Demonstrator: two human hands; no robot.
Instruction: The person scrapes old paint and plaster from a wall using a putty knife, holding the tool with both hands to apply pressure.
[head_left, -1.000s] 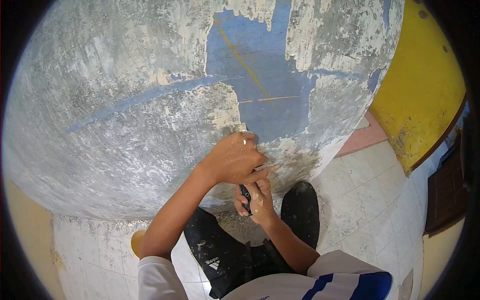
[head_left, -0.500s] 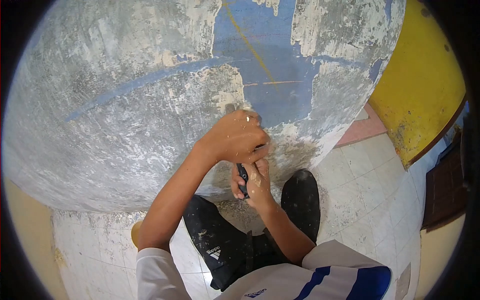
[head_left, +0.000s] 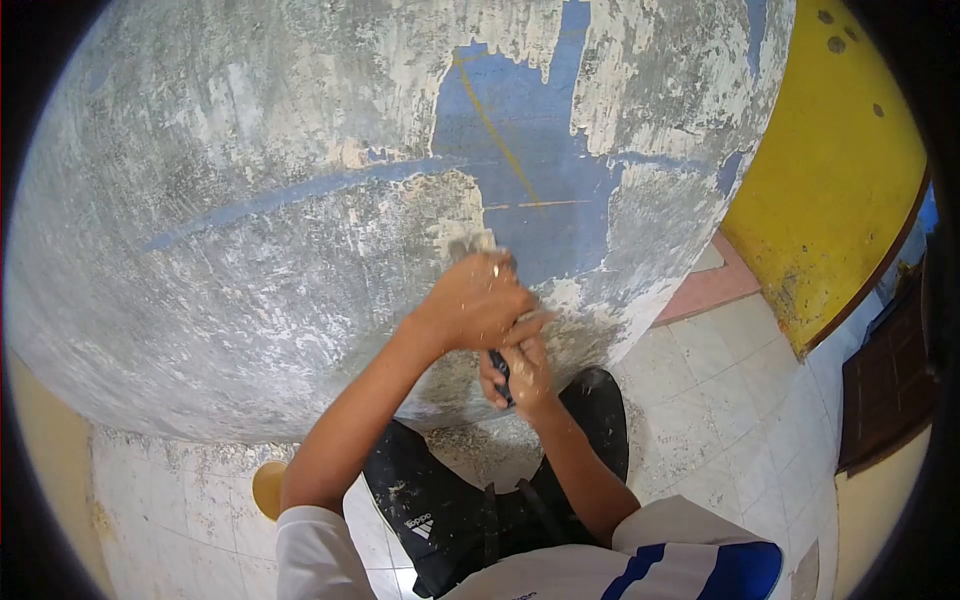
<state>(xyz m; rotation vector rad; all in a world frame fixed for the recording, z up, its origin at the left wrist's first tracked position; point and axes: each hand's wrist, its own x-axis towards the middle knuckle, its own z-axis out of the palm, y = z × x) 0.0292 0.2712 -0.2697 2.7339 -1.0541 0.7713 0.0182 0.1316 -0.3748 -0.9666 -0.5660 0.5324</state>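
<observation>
Both hands are closed on a scraper with a black handle (head_left: pixel 502 378), held against a curved wall (head_left: pixel 300 310) with peeling paint. My left hand (head_left: pixel 480 300) wraps round its upper part, close behind the blade (head_left: pixel 470 246), which is blurred and partly covered by the fingers. Lower down, my right hand (head_left: pixel 522 375) grips the handle. The blade meets the wall at the left edge of a blue paint patch (head_left: pixel 550 235). Flakes of paint speckle both hands, and bits hang in the air about them.
Paint chips litter the tiled floor (head_left: pixel 690 420) at the wall's foot. A yellow round container (head_left: pixel 268 490) stands by my left elbow. To the right are a yellow wall (head_left: pixel 830 180), a pink step (head_left: pixel 705 290) and a dark brown panel (head_left: pixel 880 390). My knees flank the work.
The view has shifted, so the wall and hands sit slightly lower and more of the yellow container shows. Both hands keep hold of the scraper at the blue patch's edge.
</observation>
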